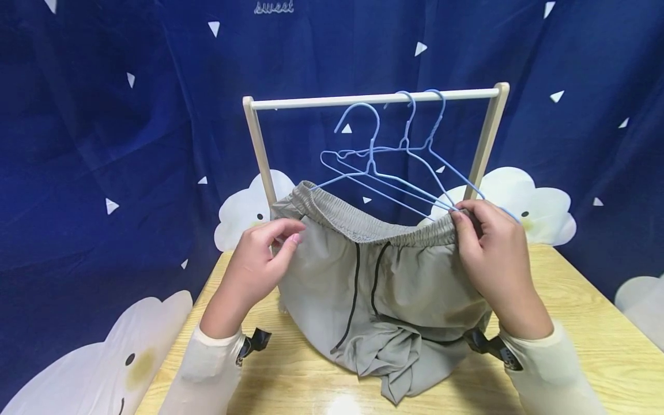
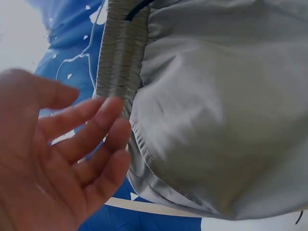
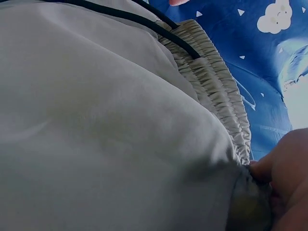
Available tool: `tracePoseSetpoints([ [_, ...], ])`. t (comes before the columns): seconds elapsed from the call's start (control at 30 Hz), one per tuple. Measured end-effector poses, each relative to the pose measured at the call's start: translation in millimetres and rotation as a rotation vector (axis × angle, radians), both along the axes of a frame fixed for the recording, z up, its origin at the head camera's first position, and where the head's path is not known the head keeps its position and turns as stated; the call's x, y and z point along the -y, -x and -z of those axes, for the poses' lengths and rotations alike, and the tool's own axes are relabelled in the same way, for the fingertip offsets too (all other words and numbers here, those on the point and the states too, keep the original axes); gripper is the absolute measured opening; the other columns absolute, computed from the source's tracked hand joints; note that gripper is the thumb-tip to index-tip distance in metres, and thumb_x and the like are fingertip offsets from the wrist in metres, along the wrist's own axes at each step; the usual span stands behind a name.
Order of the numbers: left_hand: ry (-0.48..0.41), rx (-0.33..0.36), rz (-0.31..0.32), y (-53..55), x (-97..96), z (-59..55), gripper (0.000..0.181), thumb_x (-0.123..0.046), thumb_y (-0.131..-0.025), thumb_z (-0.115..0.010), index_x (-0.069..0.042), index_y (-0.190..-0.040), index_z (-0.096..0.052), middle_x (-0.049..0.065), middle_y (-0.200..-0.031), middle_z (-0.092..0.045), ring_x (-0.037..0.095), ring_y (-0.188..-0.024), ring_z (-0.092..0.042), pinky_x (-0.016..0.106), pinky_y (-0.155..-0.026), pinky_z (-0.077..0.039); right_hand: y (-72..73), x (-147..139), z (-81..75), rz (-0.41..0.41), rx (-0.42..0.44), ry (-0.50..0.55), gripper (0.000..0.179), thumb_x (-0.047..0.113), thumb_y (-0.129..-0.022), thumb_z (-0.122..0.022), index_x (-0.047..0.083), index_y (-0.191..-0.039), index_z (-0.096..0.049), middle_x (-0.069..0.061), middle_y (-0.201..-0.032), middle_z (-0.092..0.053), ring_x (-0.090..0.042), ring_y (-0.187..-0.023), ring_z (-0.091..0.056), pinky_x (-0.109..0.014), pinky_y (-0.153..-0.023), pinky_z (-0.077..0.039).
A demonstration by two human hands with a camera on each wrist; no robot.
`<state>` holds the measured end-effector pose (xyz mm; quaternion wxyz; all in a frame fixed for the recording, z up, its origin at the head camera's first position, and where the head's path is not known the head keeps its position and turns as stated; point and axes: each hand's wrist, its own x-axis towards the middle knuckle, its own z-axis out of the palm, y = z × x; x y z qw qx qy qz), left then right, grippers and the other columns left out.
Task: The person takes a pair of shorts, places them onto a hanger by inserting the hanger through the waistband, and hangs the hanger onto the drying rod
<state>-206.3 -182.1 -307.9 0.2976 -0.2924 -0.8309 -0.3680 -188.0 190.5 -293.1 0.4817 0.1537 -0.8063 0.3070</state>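
Observation:
Grey drawstring pants [image 1: 321, 271] with a gathered elastic waistband [image 1: 430, 235] and black cords hang upright, their lower part crumpled on the table. A blue wire hanger [image 1: 372, 141] has its left shoulder inside the waistband; its hook stands free in front of the rail. My right hand [image 1: 493, 248] pinches the waistband's right end between thumb and fingers; whether it also holds the hanger is hidden. Beside the left end, my left hand [image 1: 259, 253] has loosely bent fingers and holds nothing. In the left wrist view its fingertips [image 2: 113, 106] are close to the waistband; contact is unclear.
Behind the pants stands a small wooden rack with a white rail [image 1: 321, 102]. Two more blue hangers [image 1: 438, 118] hang from it towards the right. Under everything is a wood-grain table [image 1: 565, 288]; a dark blue curtain [image 1: 155, 115] covers the back.

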Motion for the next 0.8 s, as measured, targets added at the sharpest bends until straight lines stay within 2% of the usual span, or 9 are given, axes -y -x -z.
tracePoseSetpoints([
  [0.17, 0.205, 0.074, 0.037, -2.2, -3.0, 2.4, 0.013, -0.015, -0.103, -0.068, -0.012, -0.107, -0.081, -0.005, -0.091, -0.074, 0.009, -0.075, -0.063, 0.033, -0.07, -0.057, 0.8, 0.2, 0.3, 0.01, -0.003, 0.006, 0.011, 0.002, -0.103, -0.068, -0.005, -0.107, -0.076, -0.016, -0.091, -0.075, -0.016, -0.078, -0.053, -0.029, -0.074, -0.039],
  [0.27, 0.28, 0.096, 0.014, -2.2, -3.9, 4.1, 0.01, -0.018, -0.103, -0.07, -0.017, -0.101, -0.079, -0.01, -0.081, -0.067, 0.006, -0.069, -0.057, 0.029, -0.064, -0.05, 1.1, -0.2, 0.3, 0.019, -0.002, 0.021, 0.013, 0.004, -0.104, -0.068, -0.005, -0.107, -0.076, -0.016, -0.09, -0.074, -0.013, -0.078, -0.051, -0.027, -0.073, -0.038],
  [0.37, 0.301, 0.103, -0.065, 0.1, -2.7, 5.5, 0.009, -0.021, -0.103, -0.071, -0.021, -0.096, -0.077, -0.011, -0.075, -0.063, 0.006, -0.065, -0.053, 0.03, -0.059, -0.046, 1.5, -0.5, 0.4, 0.027, 0.0, 0.04, 0.013, 0.004, -0.104, -0.068, -0.006, -0.108, -0.076, -0.016, -0.091, -0.074, -0.008, -0.078, -0.05, -0.024, -0.073, -0.038],
  [0.5, 0.283, 0.131, -0.168, 3.9, 1.4, 6.5, 0.01, -0.024, -0.103, -0.07, -0.022, -0.095, -0.076, -0.01, -0.071, -0.062, 0.01, -0.062, -0.053, 0.033, -0.057, -0.044, 2.5, -0.4, 0.7, 0.027, -0.005, 0.059, 0.013, 0.005, -0.104, -0.069, -0.005, -0.108, -0.077, -0.016, -0.091, -0.074, -0.004, -0.078, -0.049, -0.022, -0.072, -0.037],
  [0.7, 0.248, 0.176, -0.244, 9.1, 6.1, 7.1, 0.011, -0.024, -0.103, -0.068, -0.02, -0.099, -0.078, -0.005, -0.086, -0.074, 0.014, -0.075, -0.067, 0.039, -0.065, -0.052, 6.3, 0.3, 0.8, 0.023, -0.022, 0.073, 0.013, 0.004, -0.104, -0.069, -0.006, -0.107, -0.077, -0.017, -0.092, -0.075, -0.003, -0.078, -0.05, -0.02, -0.073, -0.037],
  [0.8, 0.254, 0.193, -0.272, 10.8, 7.1, 7.8, 0.012, -0.025, -0.103, -0.068, -0.02, -0.098, -0.077, -0.004, -0.089, -0.075, 0.017, -0.08, -0.07, 0.042, -0.067, -0.055, 8.8, 0.7, 0.8, 0.028, -0.028, 0.072, 0.014, 0.004, -0.104, -0.068, -0.006, -0.107, -0.076, -0.017, -0.093, -0.075, -0.005, -0.079, -0.05, -0.022, -0.075, -0.038],
])
